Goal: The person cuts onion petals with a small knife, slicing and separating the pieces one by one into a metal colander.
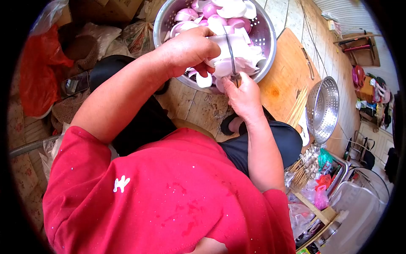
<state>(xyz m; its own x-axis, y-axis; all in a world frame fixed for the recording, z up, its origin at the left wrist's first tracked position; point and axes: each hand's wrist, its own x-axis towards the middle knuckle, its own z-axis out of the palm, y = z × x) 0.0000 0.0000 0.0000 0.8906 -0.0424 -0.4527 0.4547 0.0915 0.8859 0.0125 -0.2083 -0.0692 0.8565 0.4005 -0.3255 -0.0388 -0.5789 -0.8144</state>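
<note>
A steel colander (270,51) holds cut pieces of purple-and-white onion (186,15). My left hand (190,48) is over its near left part, fingers curled against pale onion layers; what lies inside the grip is hidden. At the colander's near rim, my right hand (244,95) has thumb and fingers pinched on the lower end of a thin dark strip (231,48). That strip runs up across the white pieces between my hands. Its kind is unclear.
Right of the colander, a wooden board (277,80) carries a knife (308,63) and thin wooden sticks (297,106). A second colander (322,110) stands tilted beside it. A red plastic bag (40,72) is at left; bags and a clear plastic bin (355,216) are at lower right.
</note>
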